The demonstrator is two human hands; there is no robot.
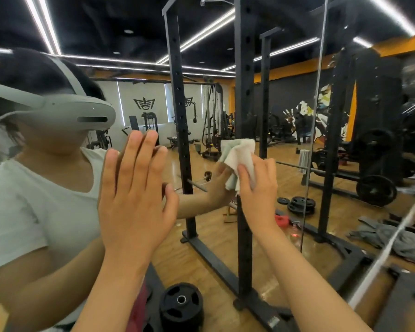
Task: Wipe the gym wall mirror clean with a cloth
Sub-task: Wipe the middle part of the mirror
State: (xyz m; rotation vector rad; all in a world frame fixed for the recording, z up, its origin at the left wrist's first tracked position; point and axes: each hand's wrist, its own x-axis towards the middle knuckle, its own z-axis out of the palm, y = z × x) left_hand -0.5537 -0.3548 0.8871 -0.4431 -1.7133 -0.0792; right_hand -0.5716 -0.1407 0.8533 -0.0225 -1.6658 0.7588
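The wall mirror (285,97) fills the view and reflects the gym and a person in a white shirt wearing a headset. My left hand (134,192) lies flat against the glass with straight fingers, left of centre. My right hand (256,188) grips a bunched pale cloth (240,156) and holds it against the mirror at about head height, right of the left hand. The cloth's upper part sticks out above my fingers. A vertical seam (312,140) between mirror panels runs just right of the cloth.
A black squat rack upright (244,236) stands close to the mirror below my right hand, its base rail (256,307) on the wood floor. A black weight plate (181,305) lies on the floor at bottom centre. A barbell and plates (374,190) appear at the right.
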